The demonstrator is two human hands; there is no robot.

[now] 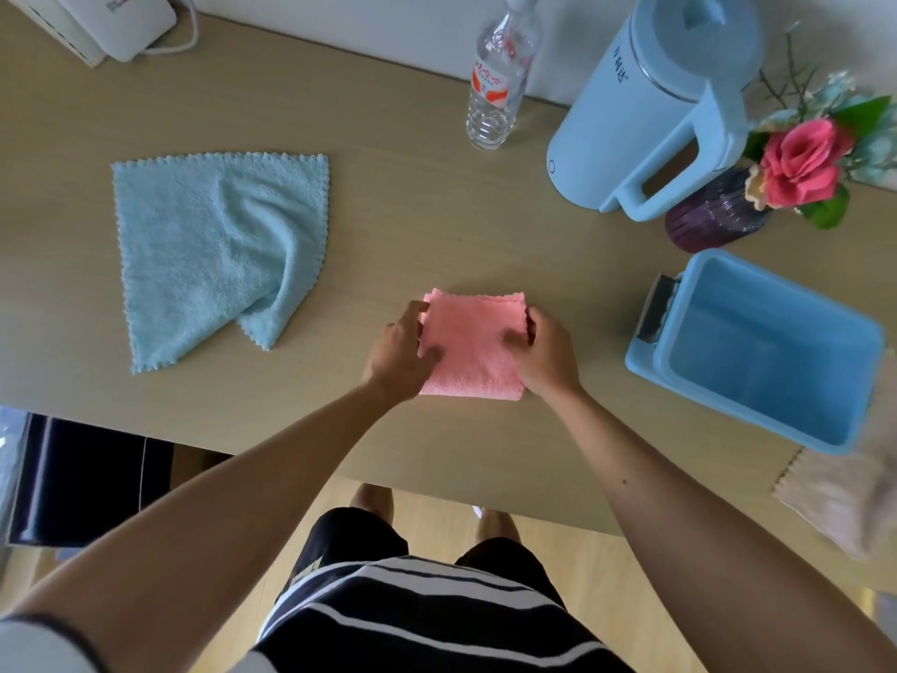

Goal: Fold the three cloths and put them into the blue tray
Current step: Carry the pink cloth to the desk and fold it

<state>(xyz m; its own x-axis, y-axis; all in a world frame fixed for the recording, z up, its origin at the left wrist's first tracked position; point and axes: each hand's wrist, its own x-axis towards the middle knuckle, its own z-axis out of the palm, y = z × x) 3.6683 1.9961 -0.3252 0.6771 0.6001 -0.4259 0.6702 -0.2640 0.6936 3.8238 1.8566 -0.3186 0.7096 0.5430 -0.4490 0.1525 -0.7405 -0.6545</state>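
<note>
On the desk (412, 225) the blue tray (679, 376) at right holds nothing yet, and the blue cloth (194, 245) lies unfolded far left. A beige cloth (844, 497) waits near right. The pink cloth (473, 342), centre, is folded small, both hands (403, 352) pinching its sides.

Both arms reach forward, left hand (400, 354) and right hand (546, 354) pressing down, fingers curled.

Three cloths are seen: a pink one (473, 344), a light blue one (213, 250) and a beige one (844, 497). One blue tray (762, 347), one bottle (500, 75), one kettle (665, 104) and two hands are counted.
</note>
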